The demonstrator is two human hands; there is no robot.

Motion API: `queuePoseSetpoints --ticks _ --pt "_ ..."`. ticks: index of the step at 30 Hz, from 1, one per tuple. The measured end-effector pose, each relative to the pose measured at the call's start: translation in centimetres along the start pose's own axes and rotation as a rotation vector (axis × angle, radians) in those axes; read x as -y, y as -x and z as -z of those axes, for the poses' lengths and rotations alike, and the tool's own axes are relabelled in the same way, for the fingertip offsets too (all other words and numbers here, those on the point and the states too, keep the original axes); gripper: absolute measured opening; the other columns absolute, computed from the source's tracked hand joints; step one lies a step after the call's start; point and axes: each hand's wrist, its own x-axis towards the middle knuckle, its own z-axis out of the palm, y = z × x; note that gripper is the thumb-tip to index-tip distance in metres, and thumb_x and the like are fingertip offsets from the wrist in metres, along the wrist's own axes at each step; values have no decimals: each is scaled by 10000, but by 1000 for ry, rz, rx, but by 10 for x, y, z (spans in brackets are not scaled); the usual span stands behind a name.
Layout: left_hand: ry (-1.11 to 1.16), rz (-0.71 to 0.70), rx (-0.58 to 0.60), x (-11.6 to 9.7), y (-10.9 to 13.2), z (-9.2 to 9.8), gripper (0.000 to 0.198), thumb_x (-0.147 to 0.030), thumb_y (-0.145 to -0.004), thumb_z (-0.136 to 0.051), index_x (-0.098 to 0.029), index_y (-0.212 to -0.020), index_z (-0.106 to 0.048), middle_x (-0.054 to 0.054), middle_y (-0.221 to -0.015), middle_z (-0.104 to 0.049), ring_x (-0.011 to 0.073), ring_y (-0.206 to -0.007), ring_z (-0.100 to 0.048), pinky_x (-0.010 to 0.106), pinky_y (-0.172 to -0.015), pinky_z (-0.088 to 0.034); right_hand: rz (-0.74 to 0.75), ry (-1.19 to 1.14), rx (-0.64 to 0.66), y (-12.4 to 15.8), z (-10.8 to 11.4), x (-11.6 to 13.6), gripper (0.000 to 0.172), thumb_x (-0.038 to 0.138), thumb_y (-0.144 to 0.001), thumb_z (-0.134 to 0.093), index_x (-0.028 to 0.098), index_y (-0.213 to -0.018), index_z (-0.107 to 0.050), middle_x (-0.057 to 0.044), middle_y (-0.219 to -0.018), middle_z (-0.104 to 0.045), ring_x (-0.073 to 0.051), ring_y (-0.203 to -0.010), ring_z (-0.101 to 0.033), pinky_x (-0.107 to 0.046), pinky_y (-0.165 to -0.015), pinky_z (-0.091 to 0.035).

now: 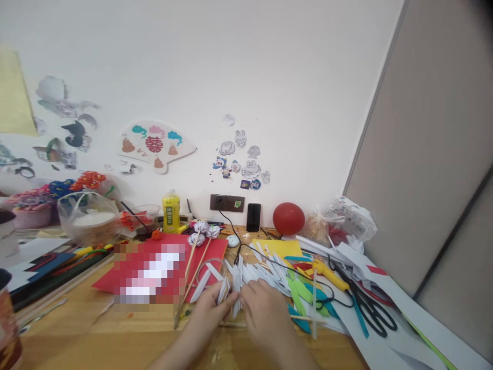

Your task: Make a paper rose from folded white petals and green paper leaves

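My left hand [211, 311] is closed on a small folded bundle of white paper [224, 292], pinched between thumb and fingers. Beside it, my right hand [265, 316] has its fingers curled and pinches an upright white paper strip [237, 280], partly covered by the fingertips. Both hands nearly meet above the wooden table [146, 339]. Just behind them lies a loose pile of white paper strips [271, 272]. White crumpled-paper flowers [202, 229] on thin wooden sticks rest on a red sheet [208, 251] to the left.
At right are a yellow glue gun [335, 276] with its black cable, black-handled scissors [372, 313], and green paper pieces [297, 293]. Along the wall stand a yellow bottle [171, 211], a phone [253, 218] and a red balloon [288, 219]. A cup [10, 324] is at near left.
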Motion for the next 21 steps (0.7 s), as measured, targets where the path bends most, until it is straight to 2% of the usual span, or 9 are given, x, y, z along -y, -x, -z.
queuePoseSetpoints --ticks 1,3,6,9,11,15,21 --pt "7 3 24 0 1 -1 388 -506 -636 -702 -194 -556 -485 -67 -487 -456 115 -487 -390 219 -490 -310 -21 -7 -5 -1 2 -2 184 184 -847 -422 202 -753 -579 -34 -695 -613 -192 -633 -532 -280 -532 -317" --pt "28 14 81 0 3 -4 341 -487 -652 -703 -176 -643 -564 -32 -584 -550 133 -554 -440 222 -533 -347 -96 -76 -31 -2 5 -8 223 223 -882 -408 174 -984 -600 -42 -797 -659 -174 -650 -581 -262 -560 -394" --pt "70 38 135 4 5 -8 357 -505 -663 -695 -160 -716 -619 -6 -651 -583 145 -606 -453 223 -557 -363 -179 -361 -17 -3 5 -13 381 273 -903 -417 185 -1261 -513 -69 -1027 -688 -176 -831 -646 -268 -714 -479" --pt "113 57 145 9 5 -10 418 -558 -620 -709 -159 -710 -622 -21 -603 -536 134 -577 -421 211 -522 -338 -246 -676 22 -3 -1 -13 399 331 -901 -459 225 -1277 -538 -75 -1126 -672 -222 -1030 -610 -340 -867 -463" --pt "137 68 143 11 6 -10 446 -579 -609 -709 -161 -742 -628 -26 -599 -522 120 -550 -390 201 -494 -310 -298 -784 12 -3 -7 -12 418 380 -896 -481 226 -1280 -541 -82 -1137 -668 -237 -1054 -601 -363 -881 -463" --pt "182 88 133 9 10 -12 470 -600 -617 -696 -175 -810 -642 -21 -639 -535 112 -541 -378 194 -485 -294 -336 -858 2 -1 -14 -15 453 460 -877 -510 231 -1264 -556 -79 -1155 -659 -240 -1042 -608 -366 -864 -480" --pt "293 119 129 5 11 -13 495 -605 -559 -736 -185 -799 -631 -12 -690 -558 131 -622 -432 209 -563 -351 -388 -921 -27 2 -21 -19 523 550 -795 -589 226 -1205 -612 -78 -989 -714 -242 -884 -638 -395 -850 -474"
